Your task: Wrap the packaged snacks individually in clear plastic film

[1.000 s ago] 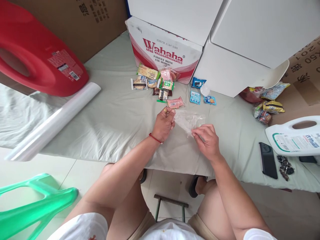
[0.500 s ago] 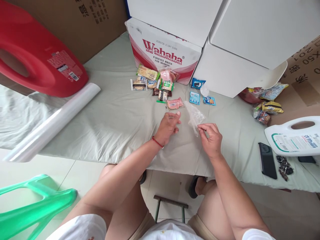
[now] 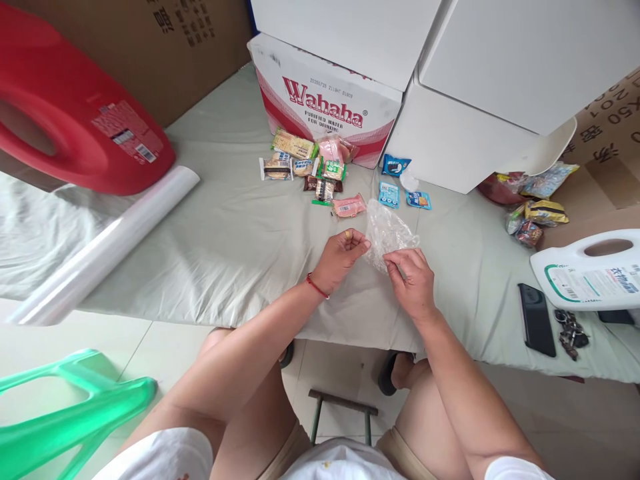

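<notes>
Evidently, both hands [image 3: 343,259] [image 3: 414,280] pinch a see-through, crinkled plastic bag [image 3: 390,231] with shiny creases.

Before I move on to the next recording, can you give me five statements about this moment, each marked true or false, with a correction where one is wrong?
1. The right hand has a grip on a clear plastic bag. True.
2. A red bracelet is on the right wrist. False: the red bracelet is on the left wrist.
3. Three blue packets lie to the right of the pink packet nearest the hands, as the picture shows it. True.
4. The black phone lies next to the red jug. False: the black phone lies beside the keys, near the white jug.
5. The Wahaha carton stands beyond the pile of wrapped snacks. True.
</notes>
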### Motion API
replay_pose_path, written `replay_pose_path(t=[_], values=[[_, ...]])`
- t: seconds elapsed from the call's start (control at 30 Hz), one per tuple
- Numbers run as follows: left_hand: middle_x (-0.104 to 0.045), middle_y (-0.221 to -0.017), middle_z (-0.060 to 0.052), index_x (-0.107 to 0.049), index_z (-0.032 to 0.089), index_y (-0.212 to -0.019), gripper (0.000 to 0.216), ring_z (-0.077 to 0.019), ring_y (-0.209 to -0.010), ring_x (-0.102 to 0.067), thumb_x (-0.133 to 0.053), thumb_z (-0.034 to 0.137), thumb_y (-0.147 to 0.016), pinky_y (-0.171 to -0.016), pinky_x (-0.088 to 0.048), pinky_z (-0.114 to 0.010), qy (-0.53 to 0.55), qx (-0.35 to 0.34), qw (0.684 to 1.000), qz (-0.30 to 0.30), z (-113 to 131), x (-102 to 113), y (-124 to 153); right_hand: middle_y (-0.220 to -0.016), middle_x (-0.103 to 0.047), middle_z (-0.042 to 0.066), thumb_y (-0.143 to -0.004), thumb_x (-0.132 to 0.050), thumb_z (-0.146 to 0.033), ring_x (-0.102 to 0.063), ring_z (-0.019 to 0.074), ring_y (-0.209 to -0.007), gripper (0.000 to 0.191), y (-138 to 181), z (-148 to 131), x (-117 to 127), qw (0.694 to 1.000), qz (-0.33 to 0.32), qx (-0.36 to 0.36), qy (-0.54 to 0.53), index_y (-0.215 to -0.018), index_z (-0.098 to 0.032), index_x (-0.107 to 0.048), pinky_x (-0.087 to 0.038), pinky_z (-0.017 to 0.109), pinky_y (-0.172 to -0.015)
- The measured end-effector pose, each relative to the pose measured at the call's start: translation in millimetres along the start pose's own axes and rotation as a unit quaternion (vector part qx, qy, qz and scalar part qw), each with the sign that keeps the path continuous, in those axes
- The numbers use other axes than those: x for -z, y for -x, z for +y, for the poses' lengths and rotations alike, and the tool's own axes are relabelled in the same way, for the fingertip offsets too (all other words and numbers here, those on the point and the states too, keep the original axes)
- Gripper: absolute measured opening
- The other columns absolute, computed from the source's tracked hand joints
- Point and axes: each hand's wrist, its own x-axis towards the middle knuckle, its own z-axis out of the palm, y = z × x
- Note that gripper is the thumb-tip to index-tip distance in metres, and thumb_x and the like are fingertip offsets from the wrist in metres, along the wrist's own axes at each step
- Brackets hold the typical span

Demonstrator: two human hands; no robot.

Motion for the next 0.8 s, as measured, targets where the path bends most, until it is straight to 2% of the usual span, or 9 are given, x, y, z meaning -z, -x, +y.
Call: replay_pose_path(t=[0.13,0.23,0.33,0.4,0.57,0.7,0.8], values=[[-0.048,-0.068,0.006,-0.055,0.020,-0.080,0.030,-0.0068,-0.055,-0.037,-0.078,0.039,-0.073,-0.052,-0.025,-0.022,0.059,0.036,0.998,0.016,4.2,3.5,-3.8,-0.094,-0.070,0.002,-0.091,-0.067,-0.029,-0.063,0.0193,-0.089,0.010,-3.0,6.9,7.6,0.983,0.056,-0.127,-0.120,-0.095,-0.030,-0.076,-0.051,0.037,-0.084],[-0.049,-0.075,0.004,-0.054,0.020,-0.077,0.027,-0.0079,-0.063,-0.043,-0.077,0.033,-0.069,-0.056,-0.032,-0.021,0.082,0.040,0.995,0.032,6.8,5.7,-6.0,-0.089,-0.069,0.001,-0.081,-0.078,-0.032,-0.061,0.0163,-0.082,0.011,-7.3,16.3,14.1,0.932,0.113,-0.236,-0.253,-0.090,-0.027,-0.076,-0.050,0.033,-0.080],[-0.051,-0.079,0.003,-0.053,0.020,-0.075,0.025,-0.0089,-0.071,-0.048,-0.076,0.031,-0.069,-0.063,-0.039,-0.020,0.106,0.041,0.992,0.046,7.2,6.5,-6.9,-0.079,-0.063,-0.002,-0.072,-0.084,-0.033,-0.055,0.0123,-0.071,0.019,-11.5,23.7,18.7,0.875,0.137,-0.308,-0.347,-0.087,-0.025,-0.075,-0.049,0.028,-0.072],[-0.052,-0.080,0.004,-0.053,0.021,-0.076,0.027,-0.0091,-0.073,-0.050,-0.076,0.031,-0.068,-0.065,-0.041,-0.020,0.131,0.051,0.989,0.039,7.2,6.5,-6.9,-0.077,-0.061,-0.003,-0.070,-0.085,-0.033,-0.053,0.0109,-0.069,0.020,-13.4,26.0,20.1,0.859,0.142,-0.328,-0.367,-0.086,-0.024,-0.075,-0.047,0.026,-0.070],[-0.050,-0.078,0.004,-0.055,0.020,-0.076,0.027,-0.0088,-0.070,-0.050,-0.078,0.032,-0.068,-0.064,-0.044,-0.021,0.151,0.061,0.986,0.022,8.4,6.2,-5.8,-0.080,-0.063,-0.002,-0.067,-0.086,-0.033,-0.053,0.0109,-0.072,0.022,-16.3,27.6,23.1,0.863,0.167,-0.328,-0.347,-0.085,-0.024,-0.075,-0.047,0.026,-0.070],[-0.050,-0.075,0.004,-0.055,0.020,-0.074,0.028,-0.0086,-0.068,-0.051,-0.078,0.034,-0.068,-0.063,-0.044,-0.021,0.157,0.068,0.985,0.002,9.2,5.6,-5.3,-0.073,-0.059,-0.004,-0.061,-0.088,-0.031,-0.052,0.0105,-0.066,0.026,-18.3,29.9,27.6,0.822,0.160,-0.381,-0.392,-0.082,-0.024,-0.073,-0.047,0.025,-0.064],[-0.052,-0.074,0.004,-0.056,0.019,-0.074,0.031,-0.0086,-0.068,-0.052,-0.081,0.035,-0.067,-0.063,-0.045,-0.021,0.163,0.071,0.984,-0.002,9.8,5.8,-5.2,-0.072,-0.058,-0.004,-0.059,-0.088,-0.030,-0.051,0.0107,-0.065,0.028,-19.1,31.6,29.5,0.807,0.144,-0.396,-0.414,-0.081,-0.024,-0.072,-0.047,0.025,-0.061]])
